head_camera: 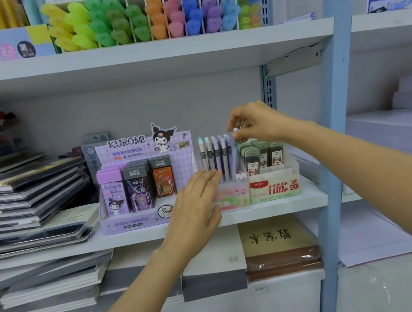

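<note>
A clear display box marked FRUIT SODA (240, 193) stands on the middle shelf, with several upright pastel pens (215, 154) in it. My right hand (255, 122) pinches the top of one lilac pen (235, 157) at the right end of the row; the pen stands upright in the box. My left hand (195, 208), fingers straight, rests against the front left of the box and hides part of it.
A purple Kuromi lead-refill display (132, 197) stands left of the box, a green 0.7 lead display (271, 174) right of it. Notebooks (30, 196) are stacked at far left. Highlighters (148, 16) fill the shelf above. A blue upright post (336, 141) stands right of my right hand.
</note>
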`<state>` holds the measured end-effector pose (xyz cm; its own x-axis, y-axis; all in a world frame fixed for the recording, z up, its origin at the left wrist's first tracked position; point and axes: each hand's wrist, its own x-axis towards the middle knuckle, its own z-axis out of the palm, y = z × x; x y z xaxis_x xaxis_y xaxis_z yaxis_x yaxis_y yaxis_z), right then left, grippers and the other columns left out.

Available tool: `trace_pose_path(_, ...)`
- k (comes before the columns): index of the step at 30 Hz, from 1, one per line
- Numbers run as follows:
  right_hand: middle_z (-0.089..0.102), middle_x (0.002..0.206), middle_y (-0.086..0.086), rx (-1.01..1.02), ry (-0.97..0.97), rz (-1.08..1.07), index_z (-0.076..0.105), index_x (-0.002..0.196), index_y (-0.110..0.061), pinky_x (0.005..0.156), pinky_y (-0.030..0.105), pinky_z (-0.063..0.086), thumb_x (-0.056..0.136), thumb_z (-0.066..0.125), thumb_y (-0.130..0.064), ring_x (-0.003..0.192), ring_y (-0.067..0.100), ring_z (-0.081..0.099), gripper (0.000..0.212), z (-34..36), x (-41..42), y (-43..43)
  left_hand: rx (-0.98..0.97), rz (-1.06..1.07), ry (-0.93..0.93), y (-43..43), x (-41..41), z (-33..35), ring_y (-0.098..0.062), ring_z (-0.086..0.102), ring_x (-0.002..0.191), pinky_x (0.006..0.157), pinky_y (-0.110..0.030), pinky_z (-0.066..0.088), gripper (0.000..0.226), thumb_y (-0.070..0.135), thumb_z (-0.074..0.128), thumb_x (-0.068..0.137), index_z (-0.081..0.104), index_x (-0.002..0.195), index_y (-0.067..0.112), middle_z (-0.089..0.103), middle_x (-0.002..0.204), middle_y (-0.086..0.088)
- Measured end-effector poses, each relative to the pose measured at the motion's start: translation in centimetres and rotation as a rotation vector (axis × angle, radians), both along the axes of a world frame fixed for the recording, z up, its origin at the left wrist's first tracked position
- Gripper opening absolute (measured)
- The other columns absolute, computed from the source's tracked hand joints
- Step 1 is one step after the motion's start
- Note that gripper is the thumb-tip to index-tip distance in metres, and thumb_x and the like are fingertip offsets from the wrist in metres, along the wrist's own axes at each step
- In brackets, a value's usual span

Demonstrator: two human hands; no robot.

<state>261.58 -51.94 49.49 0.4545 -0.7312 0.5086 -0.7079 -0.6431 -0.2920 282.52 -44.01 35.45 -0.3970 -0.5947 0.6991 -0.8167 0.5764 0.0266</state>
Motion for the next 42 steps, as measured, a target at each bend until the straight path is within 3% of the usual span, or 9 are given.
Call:
trace_pose_path(7, 0.071, 0.085, 0.005, 0.078, -0.243, 0.002, 0.064, 0.095, -0.014, 0.068, 0.017, 0.057, 0.090, 0.065, -0.010, 0.068, 0.006, 0.069, 0.006, -1.4, 0.1, -0.7, 0.012, -0.004, 0.006, 0.1, 0.0, 0.0, -0.014, 0.019, 0.146, 0.119, -0.031, 0.020, 0.062, 0.017, 0.056, 0.091, 0.033, 0.148, 0.015, 0.034, 0.152, 0.001)
trace_pose_path(17, 0.073, 0.081, 0.001, 0.073, -0.274, 0.021, 0.062, 0.098, -0.014, 0.074, 0.023, 0.058, 0.088, 0.068, -0.012, 0.074, 0.009, 0.071, 0.012, -2.3, 0.4, -1.0, 0.012, -0.008, 0.010, 0.1, -0.1, 0.0, -0.014, 0.020, 0.145, 0.118, -0.031, 0.021, 0.061, 0.016, 0.056, 0.090, 0.034, 0.148, 0.014, 0.036, 0.151, 0.000)
trace_pose_path(24, 0.063, 0.090, 0.001, -0.110, -0.157, -0.149, 0.071, 0.096, -0.012, 0.075, 0.028, 0.049, 0.084, 0.073, -0.018, 0.079, 0.011, 0.055, 0.014, -4.3, 1.7, -1.7, 0.005, -0.013, 0.013, -0.1, -0.1, -0.1, -0.014, 0.018, 0.146, 0.117, -0.027, 0.017, 0.062, 0.016, 0.056, 0.090, 0.033, 0.148, 0.015, 0.036, 0.151, 0.001)
trace_pose_path(27, 0.058, 0.097, 0.000, -0.171, -0.160, -0.197, 0.070, 0.109, -0.017, 0.076, 0.022, 0.041, 0.087, 0.069, -0.025, 0.084, 0.011, 0.053, 0.023, -4.1, 1.7, -1.2, 0.001, -0.029, 0.011, 0.0, 0.0, -0.1, -0.013, 0.016, 0.147, 0.119, -0.029, 0.017, 0.063, 0.016, 0.056, 0.091, 0.032, 0.149, 0.015, 0.032, 0.154, 0.001)
trace_pose_path(30, 0.064, 0.095, -0.001, -0.246, -0.281, -0.094, 0.068, 0.112, -0.016, 0.077, 0.019, 0.047, 0.092, 0.064, -0.025, 0.084, 0.010, 0.059, 0.023, -4.5, 2.1, 1.6, -0.036, -0.022, 0.026, 0.7, 0.2, -0.9, -0.014, 0.012, 0.148, 0.119, -0.031, 0.015, 0.065, 0.014, 0.056, 0.091, 0.030, 0.150, 0.015, 0.026, 0.158, 0.000)
trace_pose_path(32, 0.067, 0.085, -0.004, -0.270, -0.350, 0.076, 0.071, 0.100, -0.012, 0.068, 0.017, 0.047, 0.093, 0.062, -0.021, 0.074, 0.007, 0.060, 0.015, -6.4, 3.2, 4.8, -0.077, 0.000, 0.085, 1.7, 0.4, -2.4, -0.022, 0.025, 0.145, 0.116, -0.035, 0.023, 0.062, 0.007, 0.059, 0.086, 0.041, 0.145, 0.011, 0.035, 0.154, -0.005)
trace_pose_path(37, 0.064, 0.071, -0.010, 0.026, -0.276, 0.396, 0.071, 0.087, -0.010, 0.055, 0.019, 0.045, 0.093, 0.061, -0.019, 0.060, 0.007, 0.057, 0.015, -16.1, 7.3, 10.4, -0.128, 0.111, 0.264, 4.7, 2.3, -11.5, -0.026, 0.050, 0.108, 0.089, -0.031, 0.036, 0.046, -0.003, 0.060, 0.074, 0.057, 0.118, 0.010, 0.059, 0.115, -0.010)
trace_pose_path(39, 0.062, 0.069, -0.015, 0.196, -0.190, 0.406, 0.070, 0.085, -0.013, 0.056, 0.016, 0.044, 0.093, 0.061, -0.019, 0.058, 0.004, 0.057, 0.014, -21.4, 8.8, 10.9, -0.014, 0.173, 0.257, 6.0, 3.5, -16.6, -0.028, 0.052, 0.093, 0.077, -0.035, 0.041, 0.038, -0.007, 0.064, 0.071, 0.059, 0.107, 0.006, 0.060, 0.102, -0.011)
trace_pose_path(42, 0.069, 0.074, -0.001, 0.527, -0.016, 0.358, 0.070, 0.090, -0.011, 0.060, 0.022, 0.051, 0.095, 0.061, -0.023, 0.056, 0.006, 0.060, 0.016, -30.9, 10.6, 10.5, 0.297, 0.249, 0.178, 8.2, 5.4, -24.9, -0.034, 0.057, 0.082, 0.067, -0.041, 0.046, 0.031, -0.010, 0.069, 0.069, 0.064, 0.097, 0.002, 0.062, 0.095, -0.012)
